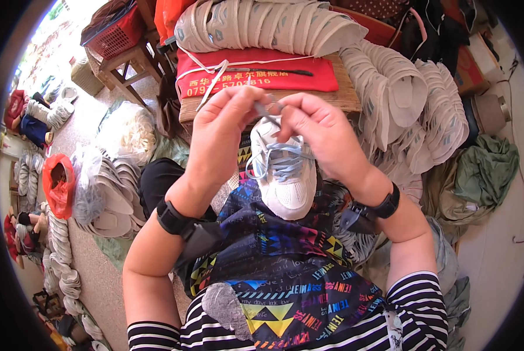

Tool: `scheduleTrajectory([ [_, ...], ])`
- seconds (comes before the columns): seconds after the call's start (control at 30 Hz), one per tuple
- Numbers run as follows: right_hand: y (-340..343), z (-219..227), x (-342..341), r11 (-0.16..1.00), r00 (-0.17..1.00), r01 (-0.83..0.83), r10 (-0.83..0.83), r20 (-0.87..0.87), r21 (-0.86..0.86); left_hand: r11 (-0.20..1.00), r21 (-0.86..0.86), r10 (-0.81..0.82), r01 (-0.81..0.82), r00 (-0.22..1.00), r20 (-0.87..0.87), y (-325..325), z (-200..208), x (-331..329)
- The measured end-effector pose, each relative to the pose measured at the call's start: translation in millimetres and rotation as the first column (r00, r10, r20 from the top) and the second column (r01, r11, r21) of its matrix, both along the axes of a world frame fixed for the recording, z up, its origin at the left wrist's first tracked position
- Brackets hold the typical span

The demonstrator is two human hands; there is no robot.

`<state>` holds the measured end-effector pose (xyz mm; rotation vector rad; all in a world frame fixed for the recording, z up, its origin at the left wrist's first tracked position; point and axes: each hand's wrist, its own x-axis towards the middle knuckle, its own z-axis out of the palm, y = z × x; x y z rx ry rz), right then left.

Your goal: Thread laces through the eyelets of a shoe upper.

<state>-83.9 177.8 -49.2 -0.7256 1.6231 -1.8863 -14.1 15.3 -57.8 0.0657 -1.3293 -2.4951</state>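
Observation:
A white sneaker (286,193) rests on my lap with its toe toward me, against the edge of a small wooden bench. Blue-grey shoelaces (286,162) cross its front, and one loop hangs off the left side. Above the shoe's opening, the fingertips of my left hand (228,120) pinch a thin grey strip (268,112), whose kind I cannot make out. Close beside it, my right hand (320,131) is pinched near the strip's other end; what lies between those fingers is too small to tell. Both hands partly cover the shoe's heel end.
On the bench (351,88) lies a red cloth (314,82) with a white cord and a slim dark tool (291,72). Stacked pale shoe uppers (262,26) line its far side, with more bundles (402,96) at right. Left on the floor are plastic bags (58,186) and a wooden stool (127,64).

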Motion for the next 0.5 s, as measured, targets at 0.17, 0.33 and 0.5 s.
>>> scheduleTrajectory([
  [0.17, 25, -30, -44, 0.983, 0.97, 0.181, -0.179, 0.164, 0.002, 0.998, 0.065, -0.007, -0.005, 0.984, 0.177, -29, -37, 15],
  [0.33, 48, -46, -48, 0.96, 0.977, 0.197, -0.209, 0.04, 0.201, 0.978, -0.209, 0.087, -0.021, 0.947, 0.31, -51, -69, 37],
  [0.5, 62, -60, -41, 0.887, 0.945, 0.172, -0.025, -0.326, 0.429, 0.921, -0.381, 0.047, 0.079, 0.949, 0.311, -39, -69, 43],
])
